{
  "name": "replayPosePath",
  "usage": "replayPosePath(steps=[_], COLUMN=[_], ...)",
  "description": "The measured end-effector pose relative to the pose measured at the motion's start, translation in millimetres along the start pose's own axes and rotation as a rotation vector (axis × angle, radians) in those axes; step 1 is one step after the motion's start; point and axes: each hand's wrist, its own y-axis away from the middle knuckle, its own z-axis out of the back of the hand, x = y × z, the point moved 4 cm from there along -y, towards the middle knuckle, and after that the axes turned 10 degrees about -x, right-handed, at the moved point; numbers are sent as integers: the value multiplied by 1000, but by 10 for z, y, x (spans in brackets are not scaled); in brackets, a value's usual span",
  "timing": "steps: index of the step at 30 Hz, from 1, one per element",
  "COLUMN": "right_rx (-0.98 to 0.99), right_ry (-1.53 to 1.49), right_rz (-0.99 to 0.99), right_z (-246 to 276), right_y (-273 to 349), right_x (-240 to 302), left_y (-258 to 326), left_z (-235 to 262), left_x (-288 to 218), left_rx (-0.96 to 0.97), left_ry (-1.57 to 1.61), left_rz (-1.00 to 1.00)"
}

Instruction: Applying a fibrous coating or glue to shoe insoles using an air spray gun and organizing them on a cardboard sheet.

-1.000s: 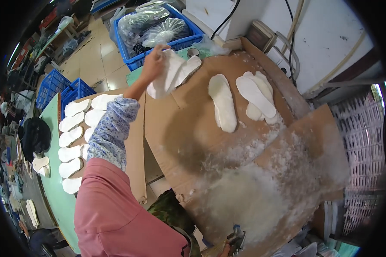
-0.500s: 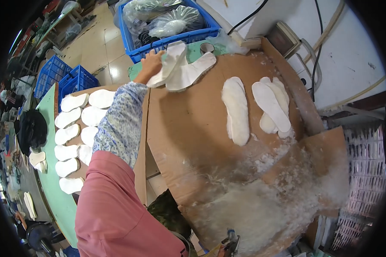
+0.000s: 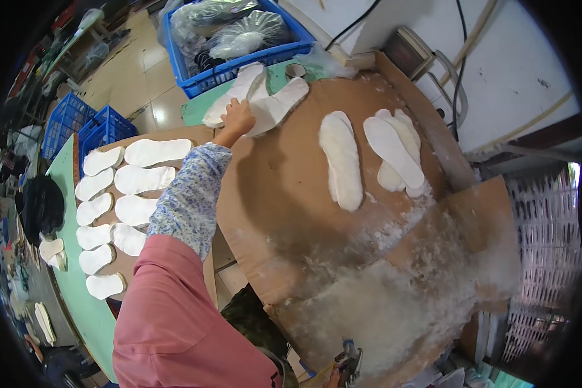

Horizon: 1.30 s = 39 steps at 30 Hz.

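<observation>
Insole stack (image 3: 255,103) at far left edge of cardboard sheet (image 3: 284,194), just before blue crate (image 3: 239,61). Left hand (image 3: 237,119) on stack's near edge, fingers curled onto insoles; grip hidden under them. Judgement: pinch one layer only, peel flat, keep rest of pile square. Single insole (image 3: 341,158) mid-sheet, small pile (image 3: 394,152) beside it. White dust (image 3: 381,304) nearer. Rows of insoles (image 3: 119,200) left. Right hand (image 3: 335,375) at lower edge holds small tool; fingers mostly hidden, cannot tell.
</observation>
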Motion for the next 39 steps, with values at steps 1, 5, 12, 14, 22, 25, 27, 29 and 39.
replayPosePath(steps=[1,5,12,14,22,25,27,29,39], right_rx=[-11,-58,-189,-219,-234,-216,-215,-194,-119], right_ry=[0,4,-257,-277,-341,-345,-316,-312,-296], right_rz=[-34,-212,-324,-306,-315,-337,-292,-261,-97], right_z=[20,104,346,449,981,1029,1003,1009,695], right_y=[41,166,372,495,1105,1236,1292,1278,951], right_x=[-6,9,136,16,-615,-803,-957,-927,-644], left_y=[88,251,1545,2634,4977,5456,5527,5492,5348], left_z=[50,399,1483,2065,1575,982,618,582,539], left_x=[-120,-588,-2130,-2600,-2462,-2065,-1802,-1633,-1034], left_rx=[-45,-191,747,1045,1361,1370,1196,1160,1061], left_ry=[-37,219,850,1321,996,758,772,781,659], left_rz=[-107,-416,-553,-752,-841,-787,-853,-769,-369])
